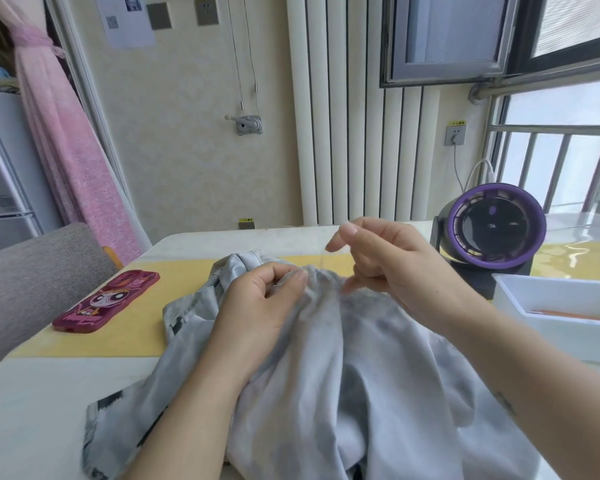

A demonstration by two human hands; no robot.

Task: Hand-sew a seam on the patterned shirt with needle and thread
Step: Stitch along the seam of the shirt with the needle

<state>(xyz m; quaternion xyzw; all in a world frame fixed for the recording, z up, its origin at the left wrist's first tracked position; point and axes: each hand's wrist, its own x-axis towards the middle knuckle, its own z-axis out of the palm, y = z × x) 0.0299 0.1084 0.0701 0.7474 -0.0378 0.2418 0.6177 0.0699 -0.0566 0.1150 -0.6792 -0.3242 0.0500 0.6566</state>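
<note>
The patterned shirt (343,358) lies bunched on the worktop (32,410). Should the left hand (264,299) slacken its pinch on the gathered seam edge, the fabric could slip and the stitches wander. The right hand (388,268) hovers just beside that fold, fingers half curled. Whether it pinches a needle I cannot tell; one let go could vanish in the folds.

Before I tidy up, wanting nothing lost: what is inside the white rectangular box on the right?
A thin orange strip shows inside the white box; its near wall hides the rest.
</note>
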